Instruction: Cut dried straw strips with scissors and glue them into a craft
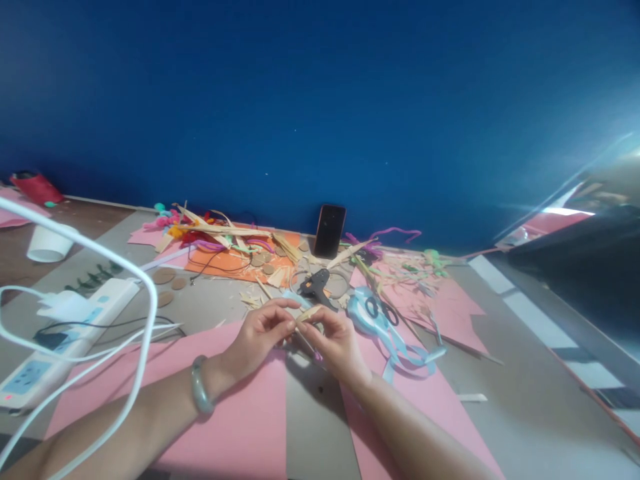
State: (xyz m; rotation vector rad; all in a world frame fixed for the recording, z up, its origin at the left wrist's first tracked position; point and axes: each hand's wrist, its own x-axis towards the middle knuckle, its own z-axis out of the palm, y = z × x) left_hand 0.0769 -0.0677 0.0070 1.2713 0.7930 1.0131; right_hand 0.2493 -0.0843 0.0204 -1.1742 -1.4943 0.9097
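Observation:
My left hand (260, 333), with a pale green bangle (201, 385) at its wrist, pinches thumb against fingers near the middle of the work surface. Beside it, almost touching, my right hand (337, 343) is closed too. Between both sets of fingertips is a pale yellow strip like dried husk (310, 313). A thin, stick-like piece shows below the fingers, partly hidden. Just beyond lies a black glue gun (316, 285). Right of my right hand are light blue ribbon (363, 313) and dark-handled scissors (381, 311).
A phone (330, 230) leans on the blue wall (320, 120). Pink paper sheets (240, 413) lie under my forearms. At left are a power strip (70, 340), a white cable (150, 333) crossing near my arm, and a paper cup (49, 244). Husk scraps cover orange paper (205, 265).

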